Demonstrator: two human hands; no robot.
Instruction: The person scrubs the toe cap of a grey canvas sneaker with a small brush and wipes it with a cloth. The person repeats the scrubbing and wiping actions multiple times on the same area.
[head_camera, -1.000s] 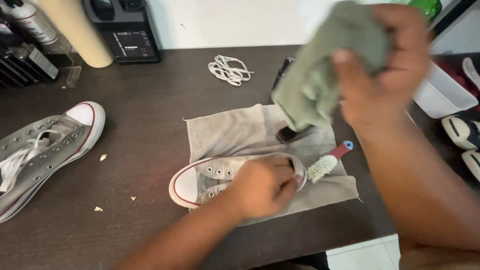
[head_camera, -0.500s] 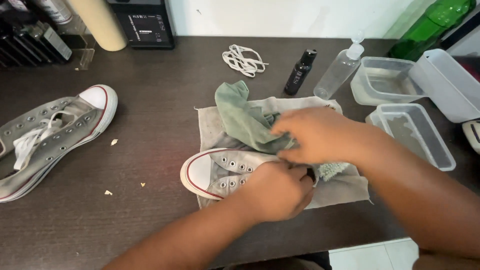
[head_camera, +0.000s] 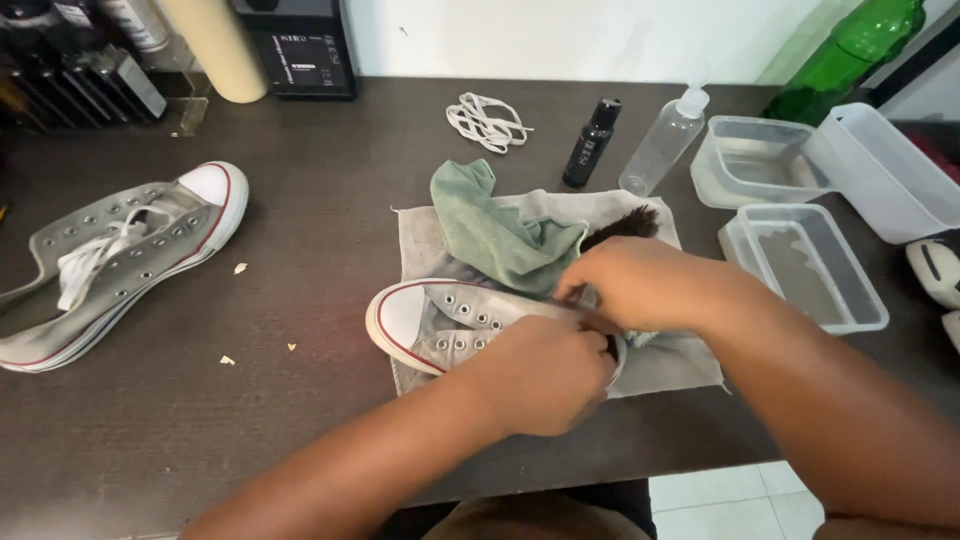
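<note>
A grey canvas sneaker (head_camera: 445, 322) with a white toe cap and red-striped sole lies on a grey cloth (head_camera: 420, 240) on the dark table, toe pointing left. My left hand (head_camera: 545, 375) grips its heel end from above. My right hand (head_camera: 640, 282) reaches in from the right and touches the shoe's opening, fingers bent; whether it pinches anything is hidden. A green cloth (head_camera: 490, 230) lies crumpled just behind the shoe, beside my right hand. A dark bristled brush (head_camera: 622, 224) pokes out behind that hand.
A second grey sneaker (head_camera: 120, 260) with laces lies at the left. White laces (head_camera: 487, 118), a black spray bottle (head_camera: 592, 143), a clear pump bottle (head_camera: 662, 145) and clear plastic tubs (head_camera: 805, 265) stand behind and right. The table's front edge (head_camera: 700, 455) runs close below my hands.
My right hand brought the green cloth down from the air, laid it behind the shoe and moved to the shoe's opening. My left hand stayed on the heel.
</note>
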